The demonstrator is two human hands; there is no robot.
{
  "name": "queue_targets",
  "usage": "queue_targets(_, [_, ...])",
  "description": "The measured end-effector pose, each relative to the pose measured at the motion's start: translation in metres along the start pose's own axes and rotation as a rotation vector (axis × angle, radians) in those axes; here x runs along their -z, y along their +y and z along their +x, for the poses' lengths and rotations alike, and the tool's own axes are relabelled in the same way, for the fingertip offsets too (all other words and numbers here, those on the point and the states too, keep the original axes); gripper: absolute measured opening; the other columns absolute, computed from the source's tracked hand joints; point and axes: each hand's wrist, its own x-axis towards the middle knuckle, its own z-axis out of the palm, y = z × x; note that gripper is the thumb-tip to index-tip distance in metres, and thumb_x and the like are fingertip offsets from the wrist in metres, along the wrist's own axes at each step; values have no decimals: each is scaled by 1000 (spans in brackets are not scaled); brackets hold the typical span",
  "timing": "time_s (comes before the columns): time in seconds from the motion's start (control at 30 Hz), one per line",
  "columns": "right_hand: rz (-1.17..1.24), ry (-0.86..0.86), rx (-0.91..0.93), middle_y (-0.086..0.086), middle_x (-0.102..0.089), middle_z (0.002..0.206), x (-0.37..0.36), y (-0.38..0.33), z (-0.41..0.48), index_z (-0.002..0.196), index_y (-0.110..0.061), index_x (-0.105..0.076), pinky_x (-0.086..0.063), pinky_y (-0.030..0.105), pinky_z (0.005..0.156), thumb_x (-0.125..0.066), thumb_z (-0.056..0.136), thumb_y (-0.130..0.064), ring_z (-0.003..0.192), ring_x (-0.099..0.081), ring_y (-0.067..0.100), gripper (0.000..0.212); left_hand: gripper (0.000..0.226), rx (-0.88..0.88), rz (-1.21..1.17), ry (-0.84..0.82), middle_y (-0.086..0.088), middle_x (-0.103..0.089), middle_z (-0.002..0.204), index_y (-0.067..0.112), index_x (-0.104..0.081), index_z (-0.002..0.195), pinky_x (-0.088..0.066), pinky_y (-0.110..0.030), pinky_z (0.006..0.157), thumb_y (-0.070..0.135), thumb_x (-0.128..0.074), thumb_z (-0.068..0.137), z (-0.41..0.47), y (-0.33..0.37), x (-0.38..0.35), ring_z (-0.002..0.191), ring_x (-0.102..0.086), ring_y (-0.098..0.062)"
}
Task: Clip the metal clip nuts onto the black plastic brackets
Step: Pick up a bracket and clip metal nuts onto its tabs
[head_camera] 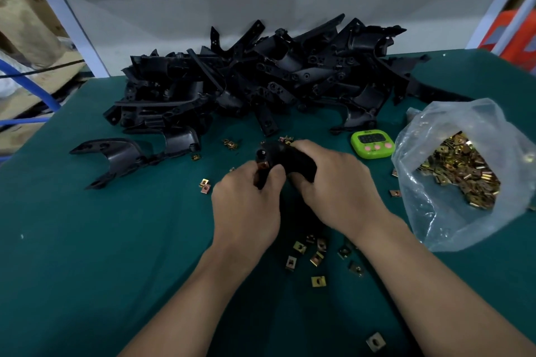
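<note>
Green felt tabletop (87, 240) is carrying roughly nine loose brass clip nuts (318, 281) nearest. Left hand (246, 203) is pinching one copper-toned clip nut (263, 165) onto a black plastic bracket (301, 159), mostly hidden, which right hand (333, 182) is gripping. Behind, a tangled heap of black brackets (261, 75) is defying counting.

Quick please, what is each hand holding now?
Left hand: pinches a clip nut against the bracket.
Right hand: grips the bracket.

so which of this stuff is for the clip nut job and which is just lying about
Job: held bracket, clip nut on its end, bracket pile, bag of clip nuts, loose clip nuts.
Lying about: green timer, cardboard boxes, blue hose.
</note>
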Motion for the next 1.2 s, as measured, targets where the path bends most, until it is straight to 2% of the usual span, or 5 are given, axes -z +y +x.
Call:
queue_targets(0.2, [-55, 157, -236, -15, -52, 68, 12, 25, 7, 110, -35, -53, -28, 28, 49, -60, 96, -43, 56, -46, 11, 18, 23, -101, -44, -173, 27, -72, 93, 34, -75, 117, -42, -3, 76, 25, -60, 101, 10, -4, 1, 90, -63, 9])
queue_targets(0.33, [-23, 148, -365, -10, -54, 70, 11, 40, 8, 125, -27, -57, -30, 30, 52, -61, 97, -43, 60, -45, 15, 32, 28, -368, 344, -285, 14, -68, 110, 24, -72, 119, -38, -25, 92, 19, -69, 91, 9, -6, -14, 110, -54, -10])
queue_targets(0.87, [28, 79, -335, -16, -57, 65, 9, 38, 6, 105, -37, -55, -23, 17, 48, -62, 96, -44, 57, -48, -3, 14, 15, -401, 301, -106, 4, -71, 91, 14, -77, 97, -42, -20, 83, 3, -67, 96, 8, -7, -7, 86, -55, -13])
queue_targets(1.0, [21, 50, -275, -16, -56, 68, 10, 35, 2, 100, -36, -55, -26, 19, 48, -64, 94, -44, 60, -49, -1, 13, 25, -231, 101, 48, 23, -62, 91, 25, -75, 109, -39, -9, 81, 10, -58, 102, 5, -3, 5, 92, -54, -4])
queue_targets(1.2, [13, 31, -185, -15, -56, 67, 3, 27, 4, 97, -35, -56, -38, 28, 52, -64, 93, -47, 61, -52, 4, 15, 28, 59, -193, -37, 9, -72, 74, 35, -75, 98, -52, -14, 60, 17, -55, 104, -1, -2, 13, 62, -69, -8])
